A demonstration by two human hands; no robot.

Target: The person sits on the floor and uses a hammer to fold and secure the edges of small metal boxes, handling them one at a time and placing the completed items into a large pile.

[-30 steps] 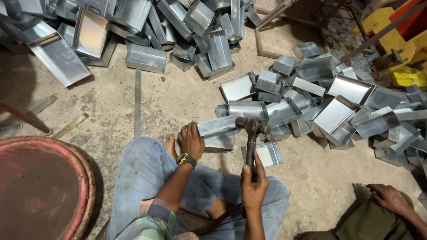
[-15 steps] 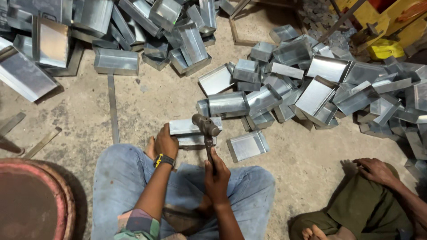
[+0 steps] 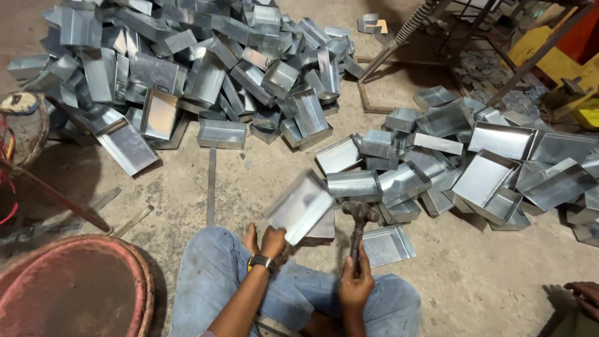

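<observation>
The left hand (image 3: pixel 272 240) pinches one corner of a shiny metal tray (image 3: pixel 301 207) and holds it up, tilted, just left of the hammer (image 3: pixel 357 226). The tray looks blurry. Its long side leans up and to the right. The right hand (image 3: pixel 356 285) is wrapped tight around the hammer handle, with the head pointing up, right beside the tray's edge.
</observation>
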